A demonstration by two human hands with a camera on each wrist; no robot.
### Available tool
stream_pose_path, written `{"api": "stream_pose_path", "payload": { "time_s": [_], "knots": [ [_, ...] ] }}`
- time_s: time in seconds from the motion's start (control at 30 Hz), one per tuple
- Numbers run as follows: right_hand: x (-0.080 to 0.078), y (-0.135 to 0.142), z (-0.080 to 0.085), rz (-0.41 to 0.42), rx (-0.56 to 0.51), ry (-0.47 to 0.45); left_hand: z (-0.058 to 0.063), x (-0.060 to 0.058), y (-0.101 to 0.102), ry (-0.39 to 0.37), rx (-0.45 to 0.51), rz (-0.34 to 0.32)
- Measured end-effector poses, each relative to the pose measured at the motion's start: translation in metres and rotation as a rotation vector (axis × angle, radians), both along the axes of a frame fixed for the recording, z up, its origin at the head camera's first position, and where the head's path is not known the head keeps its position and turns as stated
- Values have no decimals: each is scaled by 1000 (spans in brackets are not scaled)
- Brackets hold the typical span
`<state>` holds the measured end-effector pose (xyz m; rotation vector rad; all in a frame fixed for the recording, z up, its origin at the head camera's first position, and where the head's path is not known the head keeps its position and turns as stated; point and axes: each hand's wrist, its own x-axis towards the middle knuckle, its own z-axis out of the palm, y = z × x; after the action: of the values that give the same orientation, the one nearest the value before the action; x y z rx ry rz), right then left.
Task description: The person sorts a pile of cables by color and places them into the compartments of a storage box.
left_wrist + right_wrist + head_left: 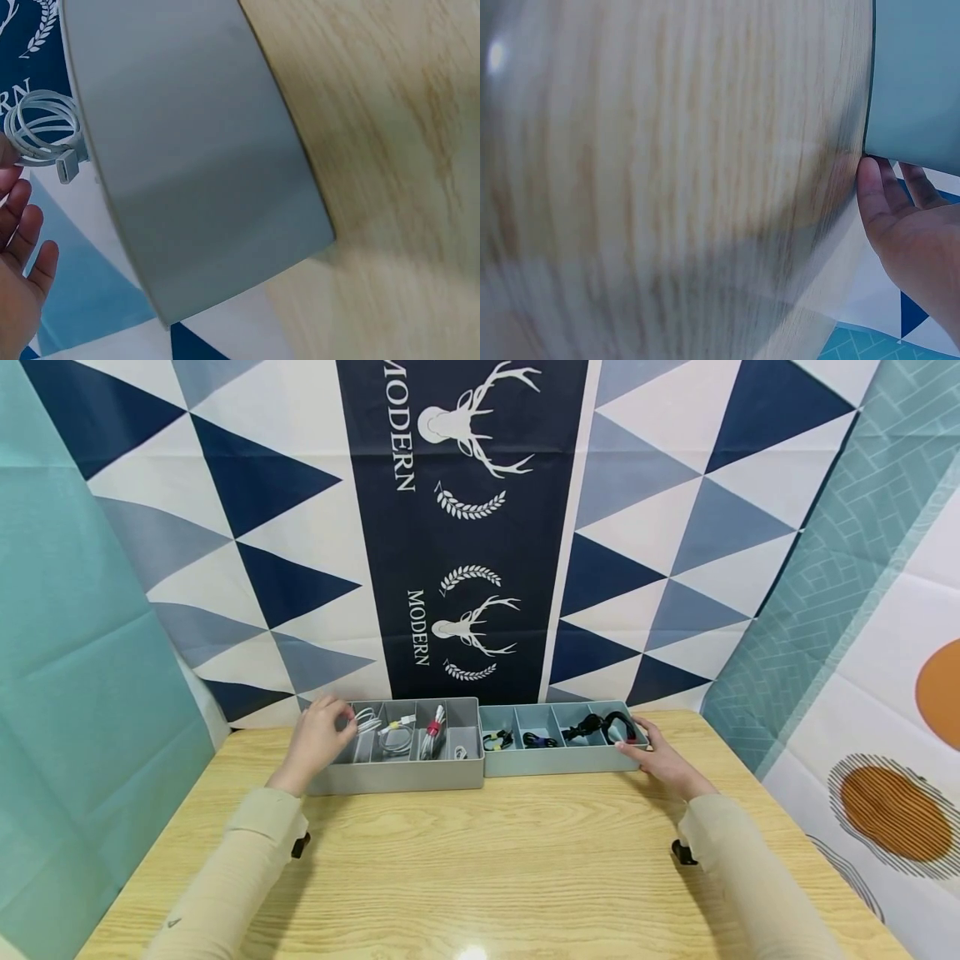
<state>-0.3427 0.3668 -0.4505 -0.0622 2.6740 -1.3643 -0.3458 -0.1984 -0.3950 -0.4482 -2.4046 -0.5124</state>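
At the left end of the grey divided box [397, 777], my left hand [322, 733] pinches a coiled white cable [46, 129] between thumb and fingertips. Its rectangular plug [67, 166] hangs beside the box's rim, and the other fingers are spread loosely. In the head view the coil [367, 720] shows just right of the hand, over the leftmost compartments. My right hand [660, 758] rests against the right end of the light blue divided box [558, 764], its fingers fairly straight at the corner. In the right wrist view those fingers [870, 184] partly pass out of sight behind the box end.
Other compartments of the grey box hold a white cable [396, 739], a bundle with a red tie [433, 733] and a small white piece [460, 752]. Several dark cables [581, 727] lie in the blue box. Both boxes stand against the patterned backdrop on a wooden table [480, 860].
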Motion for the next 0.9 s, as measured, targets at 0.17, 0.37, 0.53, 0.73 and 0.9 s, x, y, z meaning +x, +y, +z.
{"api": "stream_pose_path", "payload": {
  "time_s": [0.17,0.37,0.53,0.73,0.9],
  "knots": [
    [1,-1,2,8,-6,-4,-8,-3,-2,-16,41,18],
    [2,-2,3,6,-17,-14,-15,-3,-6,-50,54,32],
    [1,-2,3,3,-16,-22,-20,-3,-11,-43,46,35],
    [1,-2,3,7,-35,-27,-27,-6,-16,-46,-16,30],
    [0,-3,2,5,-18,-20,-30,-9,-16,-46,-98,46]
  ]
}}
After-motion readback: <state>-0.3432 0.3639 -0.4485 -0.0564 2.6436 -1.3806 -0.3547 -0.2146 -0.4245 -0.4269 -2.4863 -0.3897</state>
